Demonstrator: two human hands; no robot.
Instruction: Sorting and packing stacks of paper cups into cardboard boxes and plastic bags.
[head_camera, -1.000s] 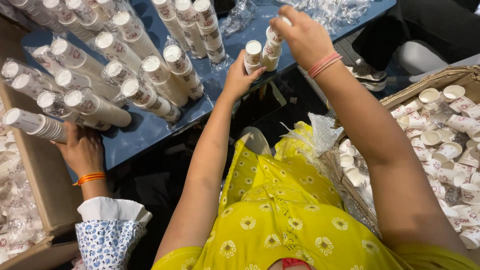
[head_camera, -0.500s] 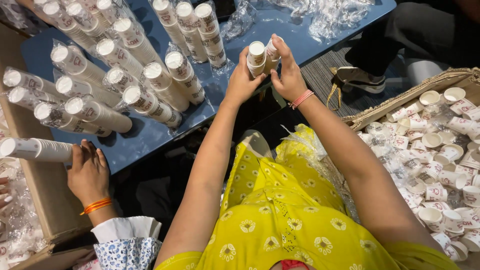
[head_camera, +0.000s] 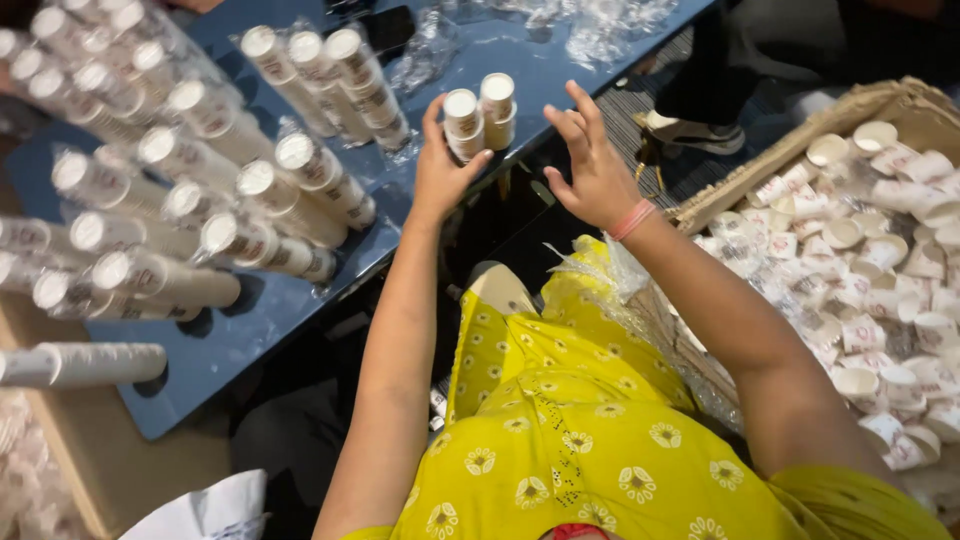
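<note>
Two short stacks of white paper cups (head_camera: 480, 118) stand side by side at the near edge of the blue glossy table (head_camera: 300, 310), and the left hand (head_camera: 445, 170) is curled around them, thumb on one flank and fingers behind, gripping them upright so they do not topple off the edge. The right hand (head_camera: 590, 165) hovers just beside the stacks with its fingers spread wide, holding nothing and not touching the cups. Further along the table lie many long sleeves of stacked cups in clear plastic wrap (head_camera: 250, 215), laid on their sides in rough rows, probably because such tall stacks would not stand safely. Crumpled clear plastic wrappers (head_camera: 600, 25) sit at the far end of the table. On the person's right, a woven straw-coloured basket (head_camera: 800, 130) holds a loose heap of single white paper cups (head_camera: 870, 270), tipped every way. The person wears a yellow flower-printed garment (head_camera: 560, 430) and a pink wristband (head_camera: 632, 220).
</note>
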